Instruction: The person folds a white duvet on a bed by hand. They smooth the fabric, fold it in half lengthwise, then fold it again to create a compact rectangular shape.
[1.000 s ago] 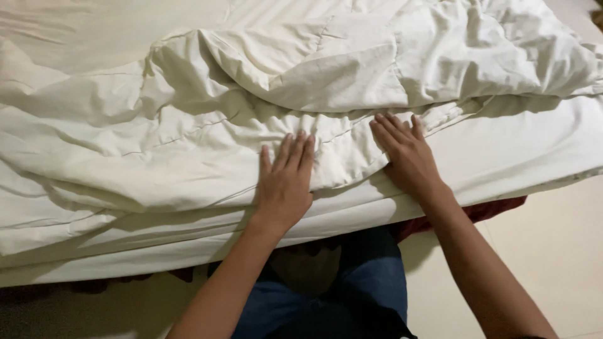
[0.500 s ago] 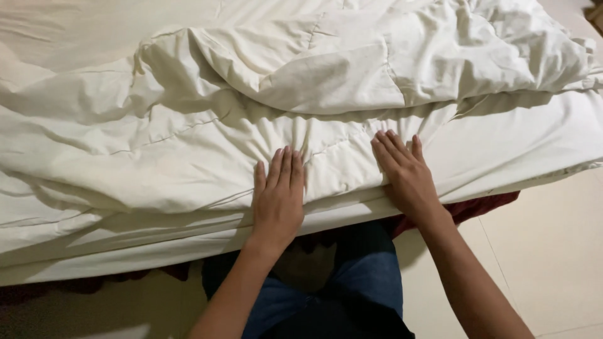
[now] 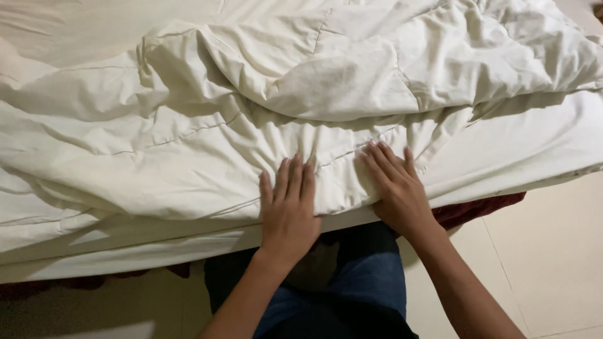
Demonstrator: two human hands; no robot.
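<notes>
The quilted duvet point(image 3: 264, 88) is cream-white throughout, with no print; stitched seam lines form its only pattern. The sheet point(image 3: 521, 144) beneath it is plain white. A dark maroon fabric point(image 3: 477, 208) shows under the bed edge. The trousers point(image 3: 370, 282) are dark blue. The floor point(image 3: 553, 251) is pale beige tile with thin grey joint lines.

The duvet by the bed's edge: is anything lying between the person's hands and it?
Nothing visible. The left hand and right hand both lie flat, palms down, straight on the cream duvet near the edge of the bed. A bunched fold sits beyond the fingertips, not under them.
</notes>
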